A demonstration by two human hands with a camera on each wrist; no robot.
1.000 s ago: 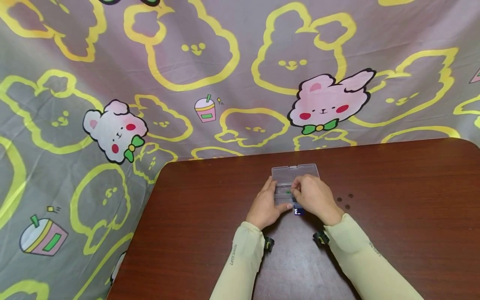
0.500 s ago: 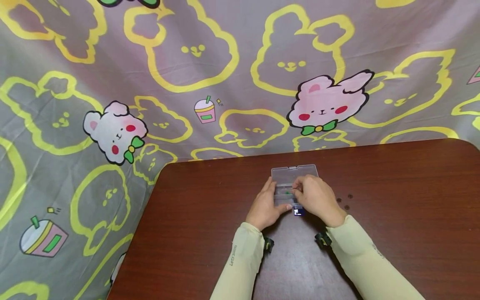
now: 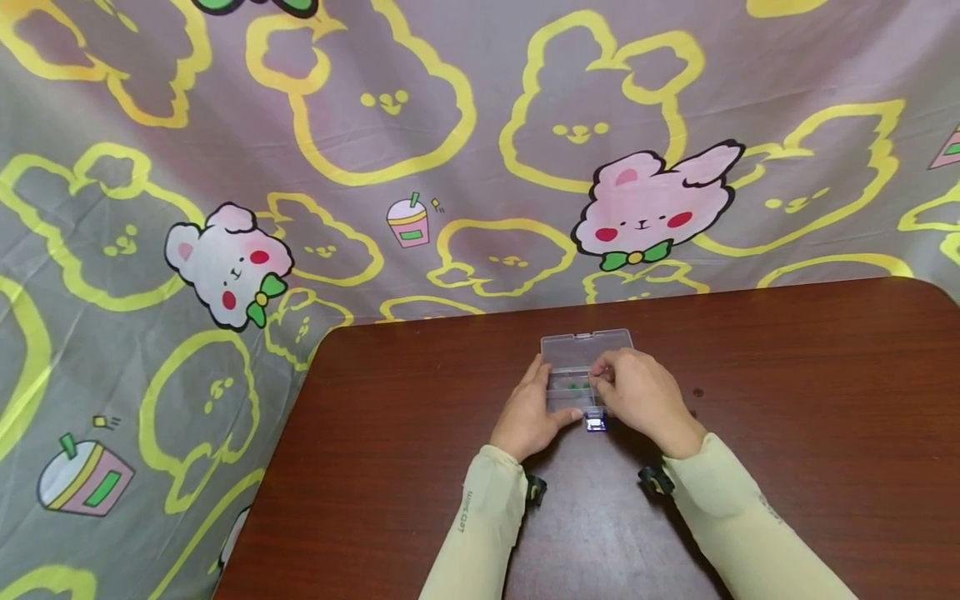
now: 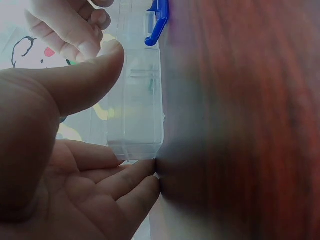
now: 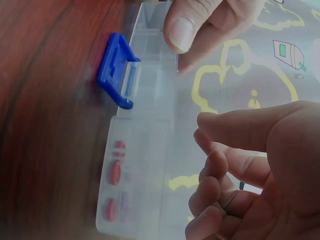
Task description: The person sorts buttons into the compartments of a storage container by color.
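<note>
A clear plastic compartment box (image 3: 567, 401) stands on the table with its lid (image 3: 577, 352) raised at the back and its blue latch (image 3: 596, 422) hanging at the front. My left hand (image 3: 525, 414) holds the box's left corner, thumb at the front edge, fingers along the side. My right hand (image 3: 641, 396) is over its right part, thumb tip against the curled index finger; I cannot tell whether something small is between them. Two tiny green pieces (image 3: 573, 386) lie in a middle compartment. Through the front wall, the right wrist view shows several red discs (image 5: 115, 172).
Small dark discs (image 3: 698, 392) lie on the brown table (image 3: 810, 433) right of the box, partly covered by the right hand. A patterned curtain (image 3: 480, 167) hangs behind the table and along its left side.
My right hand has shifted to the right, away from the middle compartments. A second green piece now shows there, and the hand covers more of the dark discs. The left hand stays put.
</note>
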